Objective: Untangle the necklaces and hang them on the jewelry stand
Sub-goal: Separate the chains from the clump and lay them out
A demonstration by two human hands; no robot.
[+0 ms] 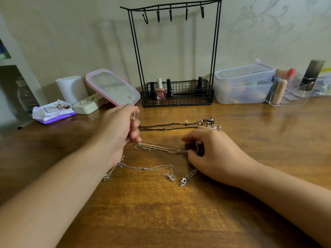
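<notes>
Nearest the camera, two bare forearms reached over the wooden worktop; between them lay a fine silver chain with small charms, loosely spread, and just beside it a heavier link chain ending in a clasp. The left hand was raised a little off the surface with its fingers curled, pinching a thin pale strand that ran across to the right hand; the right hand rested on the worktop, fingertips pressed together round a knot of chain links, holding that end down. Beyond the hands a dark cord necklace with small knots and beads lay stretched flat, its beaded pendant end near the right hand's knuckles.

Farther back stood the black wire jewelry stand, its five hooks bare; its basket base held several nail polish bottles, one pink, others dark, all upright. To the right, two clear lidded tubs were stacked, with blurred coloured things inside; next to them a clear organiser held upright tubes and a dark bottle. To the left leaned a pink-rimmed mirror, by a white cylinder, a cream case and a packet of wipes.
</notes>
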